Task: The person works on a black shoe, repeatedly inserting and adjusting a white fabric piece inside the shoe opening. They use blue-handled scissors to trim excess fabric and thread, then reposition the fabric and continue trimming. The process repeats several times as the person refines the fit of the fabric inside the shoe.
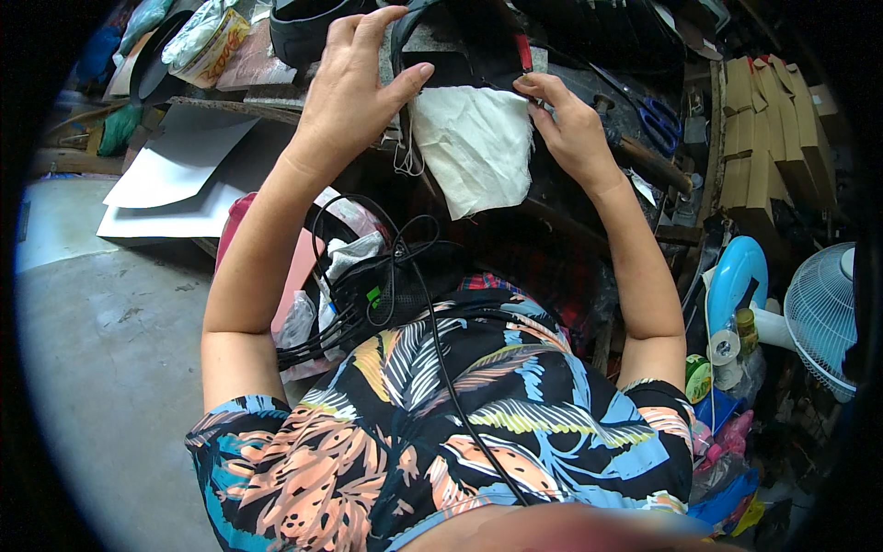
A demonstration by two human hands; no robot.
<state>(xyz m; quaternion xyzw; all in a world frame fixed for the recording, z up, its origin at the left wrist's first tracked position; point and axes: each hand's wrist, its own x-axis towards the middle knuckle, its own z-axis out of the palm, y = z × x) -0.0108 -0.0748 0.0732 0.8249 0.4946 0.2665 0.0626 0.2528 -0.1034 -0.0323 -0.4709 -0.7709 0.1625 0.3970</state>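
Note:
A piece of off-white cloth (474, 152) with a frayed edge hangs over the front of the cluttered bench. Above it is a black curved piece (402, 44), whose kind I cannot make out. My left hand (354, 87) grips this piece at its left side, the thumb near the cloth's top left corner and the fingers stretched farther up. At the cloth's top right corner, my right hand (570, 129) is closed in a pinch at the edge of the black piece. A narrow red strip (524, 53) rises just beyond its fingertips.
Blue-handled scissors (659, 124) lie on the bench at right, beyond a wooden handle (653, 164). White sheets (179, 166) jut out at left, near a tub (213, 55). Cardboard pieces (759, 138) and a fan (823, 317) stand at right. Black cables (391, 258) hang before me.

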